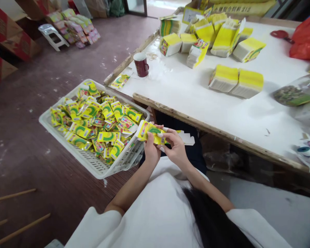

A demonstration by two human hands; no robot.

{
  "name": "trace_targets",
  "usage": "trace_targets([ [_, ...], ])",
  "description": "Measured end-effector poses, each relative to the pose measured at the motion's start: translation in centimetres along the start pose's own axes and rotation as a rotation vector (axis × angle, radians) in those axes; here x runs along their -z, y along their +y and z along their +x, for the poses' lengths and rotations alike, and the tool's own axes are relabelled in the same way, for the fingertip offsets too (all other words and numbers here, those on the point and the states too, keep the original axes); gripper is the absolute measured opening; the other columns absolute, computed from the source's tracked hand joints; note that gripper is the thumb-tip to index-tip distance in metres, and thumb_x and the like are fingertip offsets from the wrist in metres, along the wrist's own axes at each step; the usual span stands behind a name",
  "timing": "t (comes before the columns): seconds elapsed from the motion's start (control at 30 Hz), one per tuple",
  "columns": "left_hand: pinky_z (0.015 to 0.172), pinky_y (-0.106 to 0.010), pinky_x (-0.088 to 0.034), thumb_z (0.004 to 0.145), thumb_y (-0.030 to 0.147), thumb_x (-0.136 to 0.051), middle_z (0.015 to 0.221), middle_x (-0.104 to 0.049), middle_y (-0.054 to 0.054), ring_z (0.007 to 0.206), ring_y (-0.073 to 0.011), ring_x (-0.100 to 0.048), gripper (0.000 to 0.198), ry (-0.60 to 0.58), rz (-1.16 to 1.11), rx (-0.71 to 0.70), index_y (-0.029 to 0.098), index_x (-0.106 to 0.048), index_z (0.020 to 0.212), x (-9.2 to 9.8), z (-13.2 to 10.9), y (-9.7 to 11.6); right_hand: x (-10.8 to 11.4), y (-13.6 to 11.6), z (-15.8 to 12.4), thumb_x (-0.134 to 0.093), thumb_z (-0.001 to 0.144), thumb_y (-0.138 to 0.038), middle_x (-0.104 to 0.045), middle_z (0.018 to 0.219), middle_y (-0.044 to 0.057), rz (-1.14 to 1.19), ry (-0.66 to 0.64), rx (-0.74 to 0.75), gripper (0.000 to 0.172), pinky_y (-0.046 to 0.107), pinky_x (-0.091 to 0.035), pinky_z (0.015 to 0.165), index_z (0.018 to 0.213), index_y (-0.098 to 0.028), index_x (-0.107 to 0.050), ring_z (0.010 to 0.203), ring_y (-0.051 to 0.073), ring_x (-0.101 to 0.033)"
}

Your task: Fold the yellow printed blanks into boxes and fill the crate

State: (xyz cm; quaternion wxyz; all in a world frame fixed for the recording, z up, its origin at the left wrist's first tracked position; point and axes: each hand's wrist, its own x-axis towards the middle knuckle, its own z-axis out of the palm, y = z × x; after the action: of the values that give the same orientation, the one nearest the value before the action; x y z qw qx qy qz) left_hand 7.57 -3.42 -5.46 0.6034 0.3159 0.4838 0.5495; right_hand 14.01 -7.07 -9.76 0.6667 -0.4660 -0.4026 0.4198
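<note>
Beside the white table (201,100) and the basket (93,165) of folded cartons, both the left hand (152,151) and right hand (176,148) clamp one yellow carton (151,132) held between their fingertips.

The person's left hand (151,148) and right hand (176,148) cover much of the small yellow-and-green printed cardboard carton (150,132) they pinch, and its print is too small to read. At the upper right, the orange-red plastic bag (306,36) is cut off by the frame's edge. Below it, the clear plastic bag of greenish bits (294,92) is blurred. The red-brown cardboard boxes (7,34) run off the upper left and the thin wooden sticks (14,194) off the lower left. The long yellow lettered box (243,7) is clipped by the top edge.
</note>
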Motion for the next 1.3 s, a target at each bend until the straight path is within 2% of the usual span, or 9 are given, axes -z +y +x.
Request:
trace_targets([
  [0.13,0.09,-0.036,-0.057,0.073,0.072,-0.069,0.091,-0.071,-0.006,0.1,-0.0243,-0.07,0.056,0.106,-0.073,-0.112,0.02,-0.065,0.091,1.3,2.5,2.5,2.1,1.4,0.4,-0.08,0.075,-0.035,-0.058,0.129,0.012,-0.094,-0.094,-0.13,0.068,0.04,-0.056,0.092,0.134,-0.024,-0.049,0.116,0.026,-0.062],
  [0.27,0.092,-0.037,-0.058,0.073,0.091,-0.045,0.106,-0.067,-0.013,0.115,-0.0271,-0.064,0.077,0.28,-0.224,-0.255,0.019,-0.056,0.097,4.2,6.6,6.8,7.4,5.2,-0.3,-0.08,0.073,-0.039,-0.065,0.098,0.01,-0.555,-0.119,-0.307,0.03,0.048,-0.05,0.091,0.091,-0.022,-0.063,0.096,0.029,-0.062],
  [0.37,0.09,-0.037,-0.06,0.077,0.091,-0.039,0.116,-0.062,-0.017,0.121,-0.0265,-0.062,0.082,0.28,-0.292,-0.024,0.018,-0.05,0.113,4.5,7.0,7.0,9.3,8.2,-1.5,-0.083,0.069,-0.046,-0.059,0.086,0.01,-0.658,-0.028,-0.34,0.035,0.053,-0.048,0.086,0.082,-0.022,-0.06,0.089,0.031,-0.057],
  [0.57,0.081,-0.038,-0.062,0.091,0.071,-0.042,0.106,-0.066,-0.018,0.101,-0.0246,-0.069,0.066,0.295,-0.427,0.428,0.011,-0.049,0.118,2.1,3.8,2.4,7.5,10.6,-2.4,-0.077,0.074,-0.043,-0.053,0.083,0.007,-0.633,0.078,-0.211,0.027,0.048,-0.048,0.081,0.078,-0.024,-0.058,0.083,0.027,-0.051],
  [0.7,0.079,-0.033,-0.06,0.095,0.063,-0.044,0.099,-0.066,-0.011,0.09,-0.0194,-0.069,0.053,0.331,-0.305,0.414,0.013,-0.055,0.107,2.8,3.9,1.7,7.6,9.9,-2.1,-0.074,0.074,-0.037,-0.054,0.077,0.005,-0.596,0.079,-0.218,0.026,0.043,-0.049,0.074,0.071,-0.025,-0.051,0.077,0.025,-0.05],
  [0.87,0.081,-0.027,-0.054,0.095,0.062,-0.048,0.105,-0.066,-0.008,0.094,-0.0155,-0.066,0.044,0.374,-0.056,0.157,0.019,-0.059,0.096,2.9,3.2,-0.1,7.5,6.9,-0.8,-0.063,0.081,-0.037,-0.055,0.065,-0.001,-0.492,0.016,-0.266,0.025,0.03,-0.047,0.056,0.07,-0.023,-0.044,0.059,0.016,-0.05],
  [0.97,0.085,-0.028,-0.053,0.074,0.073,-0.069,0.11,-0.067,-0.008,0.103,-0.019,-0.064,0.056,0.155,-0.038,0.05,0.022,-0.063,0.097,1.7,1.8,-1.8,6.4,3.9,0.1,-0.063,0.081,-0.038,-0.06,0.072,-0.002,-0.29,-0.048,-0.313,0.023,0.026,-0.047,0.054,0.082,-0.023,-0.046,0.06,0.014,-0.055],
  [1.1,0.088,-0.039,-0.055,0.059,0.078,-0.076,0.094,-0.069,-0.009,0.105,-0.0283,-0.066,0.068,-0.187,-0.089,0.171,0.02,-0.066,0.093,-0.6,0.7,-1.8,4.8,0.3,0.4,-0.069,0.077,-0.031,-0.057,0.075,-0.003,-0.079,-0.183,-0.294,0.027,0.026,-0.045,0.058,0.088,-0.023,-0.045,0.064,0.013,-0.053],
  [1.3,0.082,-0.036,-0.057,0.068,0.083,-0.063,0.065,-0.05,0.002,0.079,-0.0211,-0.066,0.063,-0.079,-0.188,0.173,0.022,-0.056,0.076,-2.5,1.1,-0.2,3.3,-1.2,-0.3,-0.079,0.072,-0.039,-0.059,0.089,0.0,0.173,-0.181,-0.326,0.044,0.026,-0.049,0.068,0.098,-0.023,-0.046,0.075,0.013,-0.057],
])
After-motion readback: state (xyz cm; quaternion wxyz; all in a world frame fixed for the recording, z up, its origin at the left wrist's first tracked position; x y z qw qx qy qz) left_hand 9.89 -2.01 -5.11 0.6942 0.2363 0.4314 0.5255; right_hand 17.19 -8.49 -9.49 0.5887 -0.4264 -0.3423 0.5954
